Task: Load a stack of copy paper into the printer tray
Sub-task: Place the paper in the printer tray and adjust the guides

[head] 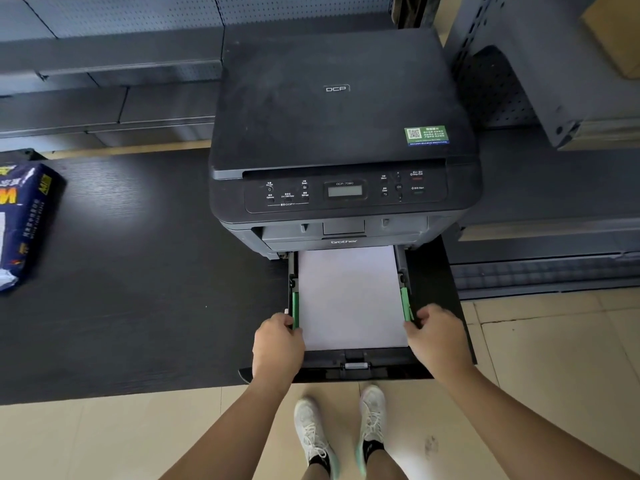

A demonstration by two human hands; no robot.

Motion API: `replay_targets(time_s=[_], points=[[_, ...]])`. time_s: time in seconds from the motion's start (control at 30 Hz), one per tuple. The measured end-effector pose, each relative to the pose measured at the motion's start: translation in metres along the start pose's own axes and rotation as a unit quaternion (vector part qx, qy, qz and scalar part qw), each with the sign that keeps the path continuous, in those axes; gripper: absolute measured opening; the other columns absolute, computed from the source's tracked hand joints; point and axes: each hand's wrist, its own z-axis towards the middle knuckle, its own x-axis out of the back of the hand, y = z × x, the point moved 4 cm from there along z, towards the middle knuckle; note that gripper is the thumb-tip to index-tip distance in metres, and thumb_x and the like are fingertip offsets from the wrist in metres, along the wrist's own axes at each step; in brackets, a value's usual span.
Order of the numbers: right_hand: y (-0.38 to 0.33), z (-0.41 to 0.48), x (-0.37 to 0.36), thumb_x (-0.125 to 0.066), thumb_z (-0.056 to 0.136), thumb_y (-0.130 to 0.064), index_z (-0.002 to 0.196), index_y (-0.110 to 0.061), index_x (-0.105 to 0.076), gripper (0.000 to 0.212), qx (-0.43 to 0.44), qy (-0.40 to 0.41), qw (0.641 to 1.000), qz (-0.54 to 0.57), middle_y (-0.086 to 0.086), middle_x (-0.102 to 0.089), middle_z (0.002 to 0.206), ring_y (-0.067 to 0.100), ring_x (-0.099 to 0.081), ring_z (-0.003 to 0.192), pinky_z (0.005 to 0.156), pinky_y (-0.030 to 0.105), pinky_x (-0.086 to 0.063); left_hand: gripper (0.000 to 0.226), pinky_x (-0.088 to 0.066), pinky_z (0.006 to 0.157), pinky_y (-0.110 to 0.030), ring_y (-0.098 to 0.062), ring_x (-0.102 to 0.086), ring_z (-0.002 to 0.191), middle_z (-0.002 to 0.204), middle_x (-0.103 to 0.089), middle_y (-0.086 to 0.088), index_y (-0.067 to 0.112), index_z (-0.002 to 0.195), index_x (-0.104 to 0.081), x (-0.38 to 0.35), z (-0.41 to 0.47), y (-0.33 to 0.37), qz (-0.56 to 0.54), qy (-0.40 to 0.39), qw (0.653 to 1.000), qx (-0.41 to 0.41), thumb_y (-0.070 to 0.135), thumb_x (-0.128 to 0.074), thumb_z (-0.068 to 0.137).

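Observation:
A black printer (339, 126) stands on a dark table. Its paper tray (353, 370) is pulled out toward me, and a stack of white copy paper (349, 299) lies flat inside it. Green side guides (295, 308) sit against both long edges of the stack. My left hand (277, 344) pinches the left guide at the tray's left wall. On the other side, my right hand (438, 336) grips the right green guide (406, 303) and the tray's right wall.
An opened blue paper ream wrapper (24, 223) lies at the table's left edge. Grey metal shelving (104, 71) runs behind the printer, with a perforated rack (540, 81) to the right. My feet in white shoes (341, 434) stand on the tiled floor below the tray.

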Motion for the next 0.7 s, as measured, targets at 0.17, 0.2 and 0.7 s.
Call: replay_targets(time_s=[0.17,0.2,0.7], points=[[-0.003,-0.001,-0.01,-0.071,0.083,-0.02,0.103,-0.006,-0.072,0.024,0.007,0.006,1.0,-0.002,0.01,-0.07,0.087,0.023,-0.066,0.071,0.058,0.03,-0.055,0.026,-0.045,0.069,-0.026,-0.022,-0.062,0.083,0.104,-0.072,-0.007,0.01,0.112,-0.069,-0.003,0.003,-0.002,-0.029,0.003,0.999,0.025,0.012,-0.064,0.086],[-0.003,0.0,-0.011,-0.071,0.083,-0.018,0.102,-0.005,-0.072,0.023,0.006,0.009,1.0,0.002,0.01,-0.071,0.087,0.023,-0.067,0.071,0.057,0.03,-0.055,0.026,-0.045,0.069,-0.026,-0.02,-0.061,0.082,0.105,-0.073,-0.007,0.01,0.112,-0.07,-0.003,0.005,-0.002,-0.028,0.003,0.999,0.026,0.012,-0.065,0.086],[-0.003,0.001,-0.015,-0.068,0.083,-0.006,0.093,0.001,-0.072,0.013,0.046,0.027,0.999,0.011,0.014,-0.068,0.085,0.028,-0.065,0.074,0.062,0.038,-0.056,0.016,-0.039,0.053,-0.027,-0.025,-0.051,0.063,0.071,-0.061,-0.006,0.008,0.07,-0.059,-0.014,0.001,0.007,0.019,-0.019,0.999,0.046,-0.001,-0.052,0.081]])
